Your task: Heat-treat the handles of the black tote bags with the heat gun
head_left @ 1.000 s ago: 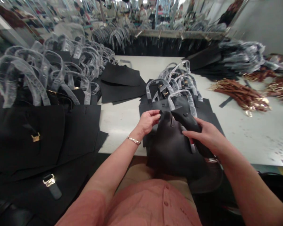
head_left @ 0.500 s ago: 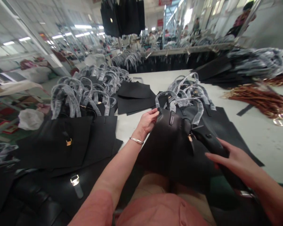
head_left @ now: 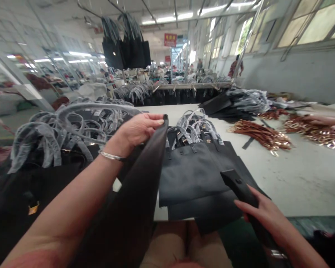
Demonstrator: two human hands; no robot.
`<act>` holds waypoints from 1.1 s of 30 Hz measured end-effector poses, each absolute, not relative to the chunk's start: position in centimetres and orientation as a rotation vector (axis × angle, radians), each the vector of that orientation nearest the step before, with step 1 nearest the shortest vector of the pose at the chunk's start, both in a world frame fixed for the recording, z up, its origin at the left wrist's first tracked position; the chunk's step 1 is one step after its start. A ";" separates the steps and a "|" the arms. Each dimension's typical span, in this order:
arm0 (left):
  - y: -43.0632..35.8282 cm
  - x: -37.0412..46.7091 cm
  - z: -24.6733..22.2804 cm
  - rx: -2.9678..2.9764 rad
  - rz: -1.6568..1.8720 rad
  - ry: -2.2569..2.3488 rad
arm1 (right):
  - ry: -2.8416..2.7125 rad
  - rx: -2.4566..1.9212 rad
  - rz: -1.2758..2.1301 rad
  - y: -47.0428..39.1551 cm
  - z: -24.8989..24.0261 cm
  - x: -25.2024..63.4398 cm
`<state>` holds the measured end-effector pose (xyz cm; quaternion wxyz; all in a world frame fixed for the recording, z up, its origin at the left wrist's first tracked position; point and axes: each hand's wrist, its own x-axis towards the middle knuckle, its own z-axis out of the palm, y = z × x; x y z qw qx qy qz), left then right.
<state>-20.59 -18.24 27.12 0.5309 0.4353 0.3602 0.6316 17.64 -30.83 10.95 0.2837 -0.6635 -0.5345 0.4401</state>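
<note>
My left hand (head_left: pixel 139 130) is closed in a pinch on the top corner of a black handbag (head_left: pixel 141 186). The bag hangs on edge at the left of my lap, its plastic-wrapped handle (head_left: pixel 100 108) looping out behind my wrist. In my right hand (head_left: pixel 264 212) is a black handheld tool (head_left: pixel 241 188) with a flat, slanted nozzle; its exact kind I cannot make out. The nozzle points over a stack of flat black handbags (head_left: pixel 195 167) with wrapped handles standing up at their far side.
More black handbags (head_left: pixel 53 175) crowd the left. Brown straps with gold clasps (head_left: pixel 261 136) lie on the white table (head_left: pixel 301 182). Another person's hand (head_left: pixel 324 120) reaches in at the far right. Black bags (head_left: pixel 125 48) hang from a rack overhead.
The handbag has swung left and upward in my left hand, off the stack, which now shows. My right hand keeps the tool, slightly lower. The view has tilted up and turned right.
</note>
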 end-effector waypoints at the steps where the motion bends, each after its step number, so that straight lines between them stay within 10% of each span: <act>1: -17.6 -18.8 25.5 1.100 1.324 0.889 | -1.407 -1.772 1.178 -30.9 11.0 17.8; 12: -21.2 -7.7 6.5 1.805 0.683 1.240 | -1.367 -1.829 1.362 -31.2 11.1 16.7; 33: -29.5 -8.2 1.7 2.549 0.695 1.294 | -1.676 -1.857 1.712 -28.8 11.5 13.5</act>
